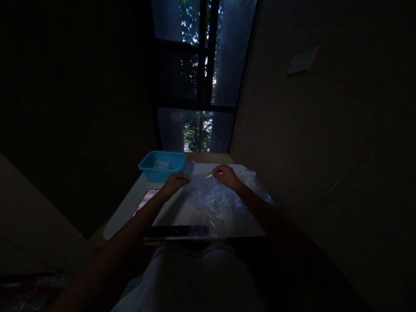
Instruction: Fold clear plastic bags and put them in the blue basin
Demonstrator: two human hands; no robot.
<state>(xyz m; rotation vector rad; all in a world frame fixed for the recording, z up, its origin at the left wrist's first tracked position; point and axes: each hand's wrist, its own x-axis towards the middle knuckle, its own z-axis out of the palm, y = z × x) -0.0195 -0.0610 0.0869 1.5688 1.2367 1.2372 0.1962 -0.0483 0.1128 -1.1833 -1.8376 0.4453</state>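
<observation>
My left hand (176,182) is pinched at the left end of a clear plastic bag (201,176), beside the blue basket. At its other end, my right hand (225,174) grips the same plastic, which stretches between the two hands above the white table (175,212). A heap of clear plastic bags (224,195) lies below and to the right of my hands. Nearer to me, more clear plastic (211,223) overlaps a dark flat strip (172,231) at the table's front edge.
A blue basket (161,176) with some clear plastic inside stands at the back left. A phone with a lit screen (145,202) lies near my left forearm. Behind the table is a window (198,130); walls rise on both sides.
</observation>
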